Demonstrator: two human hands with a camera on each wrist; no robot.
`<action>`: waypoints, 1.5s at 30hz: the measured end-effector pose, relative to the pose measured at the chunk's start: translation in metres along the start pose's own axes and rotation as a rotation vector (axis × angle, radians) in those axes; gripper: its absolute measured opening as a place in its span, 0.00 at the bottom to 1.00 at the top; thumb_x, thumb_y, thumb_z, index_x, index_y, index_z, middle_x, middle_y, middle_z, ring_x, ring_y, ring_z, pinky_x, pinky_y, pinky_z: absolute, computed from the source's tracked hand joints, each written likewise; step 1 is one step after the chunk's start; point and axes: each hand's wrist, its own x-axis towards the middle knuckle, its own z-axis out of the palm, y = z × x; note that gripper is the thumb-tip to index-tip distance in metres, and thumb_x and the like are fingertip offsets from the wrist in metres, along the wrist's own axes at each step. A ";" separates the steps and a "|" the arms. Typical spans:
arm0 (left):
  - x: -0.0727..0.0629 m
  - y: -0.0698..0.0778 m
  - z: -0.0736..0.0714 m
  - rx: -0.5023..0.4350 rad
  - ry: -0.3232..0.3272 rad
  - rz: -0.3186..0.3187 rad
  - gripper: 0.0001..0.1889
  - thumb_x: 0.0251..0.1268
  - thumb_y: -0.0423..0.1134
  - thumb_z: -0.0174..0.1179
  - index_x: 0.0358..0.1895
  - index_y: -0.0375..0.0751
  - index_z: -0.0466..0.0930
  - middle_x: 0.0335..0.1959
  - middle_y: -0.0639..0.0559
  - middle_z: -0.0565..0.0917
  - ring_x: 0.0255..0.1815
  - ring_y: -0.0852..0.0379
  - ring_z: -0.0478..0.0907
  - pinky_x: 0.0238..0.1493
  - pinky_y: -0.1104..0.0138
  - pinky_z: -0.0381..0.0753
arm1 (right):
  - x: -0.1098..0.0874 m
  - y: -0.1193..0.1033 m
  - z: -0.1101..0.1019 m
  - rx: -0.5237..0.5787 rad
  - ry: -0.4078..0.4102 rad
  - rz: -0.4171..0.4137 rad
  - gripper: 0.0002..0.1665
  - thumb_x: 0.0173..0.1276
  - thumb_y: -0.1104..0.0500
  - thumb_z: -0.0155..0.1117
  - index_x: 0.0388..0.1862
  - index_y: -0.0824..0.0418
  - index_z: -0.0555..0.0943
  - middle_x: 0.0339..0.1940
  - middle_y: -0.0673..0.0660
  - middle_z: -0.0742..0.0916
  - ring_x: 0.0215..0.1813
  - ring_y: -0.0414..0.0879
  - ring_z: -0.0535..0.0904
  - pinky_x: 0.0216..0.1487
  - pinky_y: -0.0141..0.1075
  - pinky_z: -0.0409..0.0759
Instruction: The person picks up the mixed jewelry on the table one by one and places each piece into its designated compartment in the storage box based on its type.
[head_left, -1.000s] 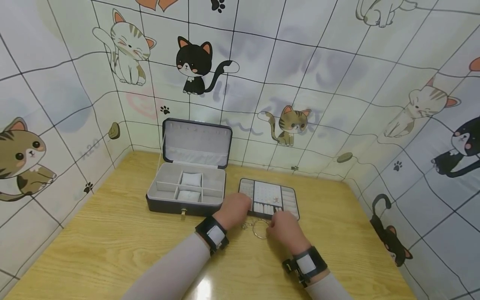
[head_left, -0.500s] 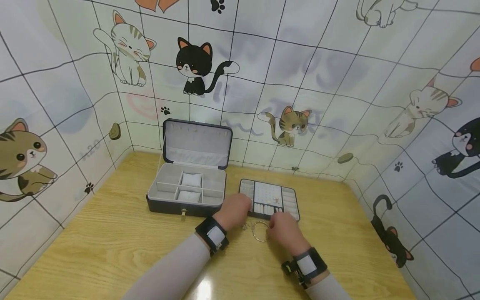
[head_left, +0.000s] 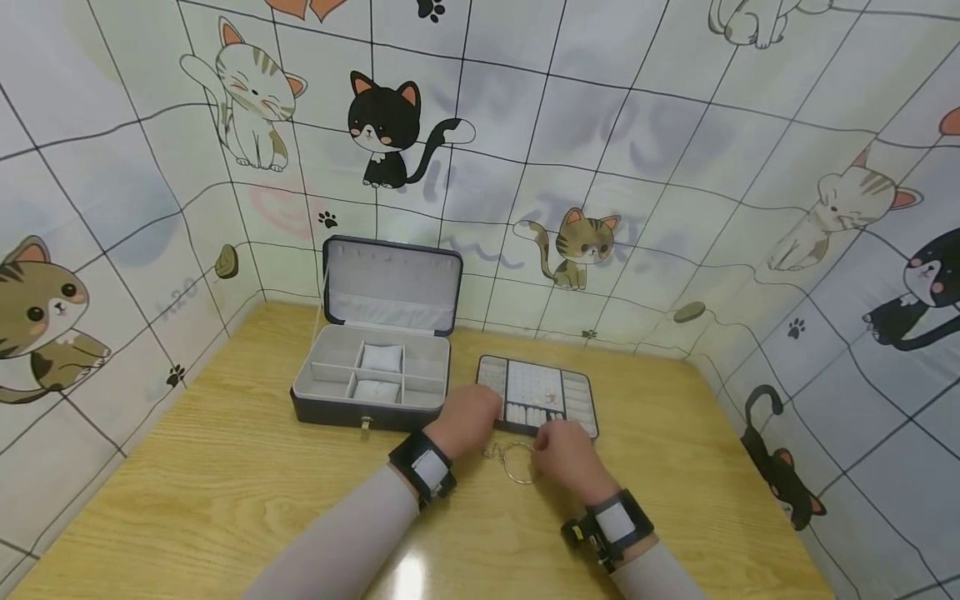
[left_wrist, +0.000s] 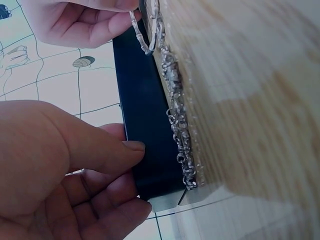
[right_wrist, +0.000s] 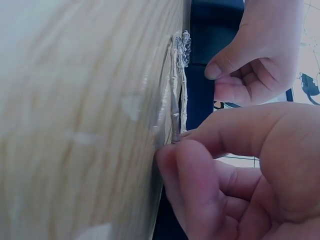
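Note:
My right hand (head_left: 572,458) pinches the near end of a thin bangle (right_wrist: 175,107) between thumb and forefinger, low over the wooden table. Beside the bangle, a silver beaded chain (left_wrist: 175,95) lies along the front of a dark-sided jewelry tray (head_left: 528,379). At the tray's front left corner is my left hand (head_left: 468,417), its thumb against the dark front side (left_wrist: 142,110) and its other fingers curled at the corner. That hand hides part of the tray's left compartment. Small earrings (head_left: 551,397) sit on the tray's pale middle panel, with ring rolls below.
A jewelry box (head_left: 330,412) stands left of the tray with its lid (head_left: 393,283) raised. Two small cushions (head_left: 381,358) sit in its compartments. Behind the wooden table (head_left: 225,467) hangs a cat-print curtain (head_left: 637,167) that also covers both sides.
Both hands stay almost where they were. My right hand has shifted very slightly left with the bangle, and the whole head view has moved a little.

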 end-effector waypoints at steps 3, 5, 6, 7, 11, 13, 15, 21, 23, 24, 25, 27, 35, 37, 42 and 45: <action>0.000 0.000 0.000 0.004 -0.002 0.001 0.06 0.62 0.31 0.67 0.30 0.48 0.85 0.27 0.54 0.85 0.27 0.56 0.77 0.29 0.64 0.78 | 0.001 0.001 0.000 0.011 0.019 -0.016 0.05 0.58 0.66 0.72 0.28 0.57 0.86 0.26 0.51 0.84 0.25 0.44 0.78 0.27 0.36 0.77; 0.000 0.000 0.000 0.005 -0.002 0.001 0.06 0.61 0.31 0.67 0.30 0.48 0.85 0.28 0.54 0.85 0.28 0.56 0.78 0.29 0.63 0.79 | 0.003 0.003 0.000 0.021 0.046 -0.029 0.05 0.57 0.66 0.72 0.27 0.57 0.85 0.26 0.51 0.84 0.25 0.44 0.78 0.28 0.36 0.77; 0.000 0.000 0.000 0.004 0.000 0.002 0.06 0.61 0.31 0.67 0.30 0.48 0.85 0.28 0.54 0.85 0.28 0.56 0.78 0.29 0.63 0.79 | 0.004 0.004 0.000 0.025 0.060 -0.034 0.05 0.56 0.66 0.71 0.27 0.56 0.85 0.26 0.51 0.84 0.25 0.44 0.78 0.28 0.36 0.77; 0.000 0.000 0.001 0.004 0.002 0.003 0.06 0.60 0.31 0.67 0.30 0.48 0.85 0.28 0.54 0.85 0.28 0.55 0.78 0.30 0.63 0.79 | 0.004 0.005 0.000 0.032 0.077 -0.040 0.06 0.56 0.66 0.71 0.26 0.56 0.84 0.26 0.51 0.85 0.26 0.44 0.78 0.29 0.36 0.77; 0.000 -0.001 0.001 0.012 0.014 0.009 0.06 0.59 0.31 0.67 0.30 0.48 0.84 0.28 0.54 0.86 0.29 0.55 0.80 0.31 0.62 0.80 | 0.007 0.008 -0.002 0.074 0.129 -0.034 0.06 0.56 0.64 0.72 0.25 0.54 0.83 0.25 0.49 0.85 0.27 0.43 0.78 0.31 0.35 0.76; -0.001 -0.001 0.001 0.017 0.021 0.014 0.06 0.60 0.31 0.67 0.29 0.48 0.85 0.28 0.54 0.86 0.29 0.55 0.80 0.30 0.62 0.80 | 0.008 0.009 -0.004 0.100 0.147 -0.027 0.06 0.56 0.63 0.72 0.25 0.54 0.83 0.25 0.49 0.85 0.28 0.44 0.78 0.31 0.35 0.77; -0.002 -0.001 0.001 0.017 0.032 0.020 0.06 0.60 0.31 0.67 0.29 0.48 0.85 0.27 0.54 0.86 0.28 0.55 0.80 0.30 0.62 0.80 | 0.008 0.010 -0.006 0.124 0.157 -0.015 0.05 0.56 0.63 0.72 0.26 0.54 0.84 0.25 0.50 0.85 0.28 0.44 0.78 0.32 0.36 0.77; -0.002 -0.002 0.000 0.002 0.042 0.028 0.08 0.55 0.29 0.68 0.28 0.48 0.84 0.26 0.55 0.85 0.28 0.56 0.79 0.28 0.63 0.78 | 0.010 0.010 -0.010 0.166 0.177 -0.002 0.05 0.54 0.63 0.74 0.27 0.55 0.85 0.25 0.51 0.86 0.28 0.45 0.78 0.31 0.36 0.78; -0.002 -0.002 0.000 -0.002 0.029 0.027 0.08 0.54 0.29 0.68 0.28 0.48 0.83 0.27 0.55 0.85 0.28 0.56 0.79 0.28 0.63 0.78 | 0.010 0.011 -0.011 0.161 0.191 -0.012 0.04 0.54 0.63 0.74 0.27 0.55 0.85 0.25 0.51 0.86 0.28 0.44 0.78 0.31 0.36 0.77; -0.001 -0.002 0.000 -0.005 0.019 0.024 0.08 0.54 0.29 0.68 0.28 0.48 0.83 0.27 0.55 0.85 0.28 0.56 0.79 0.29 0.63 0.78 | 0.009 0.011 -0.011 0.160 0.198 -0.016 0.04 0.53 0.63 0.73 0.27 0.56 0.85 0.25 0.51 0.86 0.28 0.44 0.78 0.31 0.35 0.77; -0.001 -0.002 0.000 -0.004 0.016 0.023 0.08 0.54 0.29 0.68 0.28 0.48 0.84 0.27 0.55 0.86 0.28 0.56 0.79 0.29 0.63 0.79 | 0.009 0.011 -0.011 0.160 0.206 -0.020 0.04 0.53 0.63 0.73 0.27 0.56 0.85 0.25 0.51 0.86 0.28 0.44 0.78 0.31 0.35 0.77; -0.001 -0.002 0.000 -0.002 0.011 0.020 0.08 0.55 0.29 0.68 0.28 0.48 0.84 0.27 0.54 0.86 0.28 0.55 0.79 0.28 0.62 0.79 | 0.009 0.010 -0.012 0.161 0.217 -0.025 0.04 0.53 0.63 0.72 0.27 0.56 0.85 0.25 0.51 0.85 0.28 0.44 0.77 0.31 0.35 0.76; 0.000 0.000 -0.001 -0.013 -0.020 0.002 0.08 0.56 0.29 0.69 0.29 0.49 0.85 0.27 0.55 0.85 0.26 0.57 0.75 0.25 0.63 0.75 | 0.007 0.009 -0.014 0.213 0.226 -0.002 0.03 0.56 0.62 0.71 0.30 0.58 0.85 0.25 0.51 0.86 0.27 0.44 0.78 0.30 0.36 0.77; -0.001 0.000 -0.002 -0.024 -0.030 0.000 0.07 0.56 0.29 0.70 0.29 0.49 0.86 0.27 0.55 0.85 0.26 0.57 0.74 0.26 0.64 0.75 | 0.008 0.010 -0.012 0.233 0.227 -0.002 0.03 0.56 0.63 0.71 0.30 0.58 0.85 0.24 0.51 0.86 0.26 0.44 0.79 0.29 0.35 0.78; -0.001 -0.003 -0.005 -0.044 -0.025 0.035 0.09 0.52 0.29 0.72 0.29 0.48 0.85 0.27 0.55 0.84 0.26 0.58 0.72 0.29 0.65 0.74 | 0.010 0.010 -0.009 0.301 0.218 -0.004 0.03 0.57 0.65 0.70 0.31 0.59 0.86 0.24 0.52 0.87 0.24 0.43 0.81 0.27 0.34 0.80; -0.001 -0.004 -0.007 -0.043 -0.014 0.057 0.09 0.50 0.28 0.73 0.28 0.48 0.84 0.26 0.56 0.84 0.26 0.59 0.72 0.29 0.66 0.75 | 0.010 0.010 -0.009 0.338 0.214 0.002 0.03 0.59 0.66 0.69 0.32 0.60 0.86 0.24 0.53 0.87 0.24 0.43 0.82 0.26 0.35 0.81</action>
